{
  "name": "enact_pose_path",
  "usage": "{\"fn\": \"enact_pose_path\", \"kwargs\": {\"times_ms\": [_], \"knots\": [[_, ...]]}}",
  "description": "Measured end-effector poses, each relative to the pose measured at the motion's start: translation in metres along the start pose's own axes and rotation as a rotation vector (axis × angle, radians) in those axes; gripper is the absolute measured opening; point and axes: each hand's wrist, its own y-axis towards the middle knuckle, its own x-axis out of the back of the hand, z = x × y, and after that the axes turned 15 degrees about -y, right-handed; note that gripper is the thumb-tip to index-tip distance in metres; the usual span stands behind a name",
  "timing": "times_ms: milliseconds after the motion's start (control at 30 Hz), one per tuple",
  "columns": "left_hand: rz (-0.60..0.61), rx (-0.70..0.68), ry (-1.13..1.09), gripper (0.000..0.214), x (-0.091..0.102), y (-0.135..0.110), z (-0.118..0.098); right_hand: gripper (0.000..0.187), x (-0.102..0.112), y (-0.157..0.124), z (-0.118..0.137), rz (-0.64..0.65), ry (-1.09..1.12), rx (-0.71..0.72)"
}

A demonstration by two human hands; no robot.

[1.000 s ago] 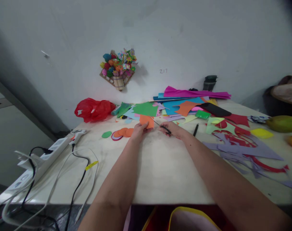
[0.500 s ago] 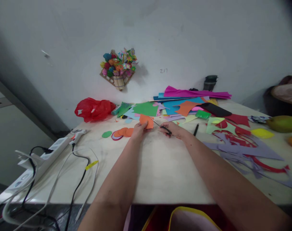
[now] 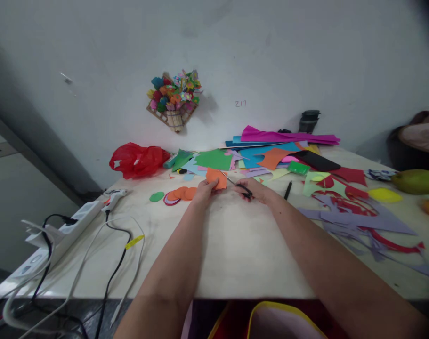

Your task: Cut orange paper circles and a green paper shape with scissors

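My left hand (image 3: 206, 189) pinches a piece of orange paper (image 3: 217, 178) above the middle of the table. In my right hand (image 3: 252, 189) is a pair of scissors (image 3: 243, 189) with dark handles, fingers closed round the grips. The blades point left and touch the upper right part of the orange paper. Just left of my left hand lie orange paper circles (image 3: 181, 192) in an overlapping row, over a red-rimmed round piece. A green paper circle (image 3: 157, 197) rests farther left.
A power strip (image 3: 80, 220) and cables run along the left edge. At the back sit a red plastic bag (image 3: 139, 161) and coloured sheets (image 3: 214, 159). To the right are a black pen (image 3: 288, 190), a dark phone-like slab (image 3: 317, 160), purple scraps (image 3: 387, 219) and a mango-like fruit (image 3: 416, 181).
The orange paper has shifted very slightly to the right in my left hand. Both arms and the things on the table look otherwise the same.
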Motion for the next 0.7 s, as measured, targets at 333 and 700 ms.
{"fn": "enact_pose_path", "kwargs": {"times_ms": [333,700], "knots": [[-0.006,0.031,-0.003,0.011,-0.0015,0.0000,0.0005,0.027,-0.0028,0.0019,0.0034,-0.023,-0.008,-0.029],[-0.006,0.015,0.006,0.007,0.0001,0.0010,0.0016,0.033,-0.0050,0.0002,0.0070,-0.029,0.030,-0.021]]}}
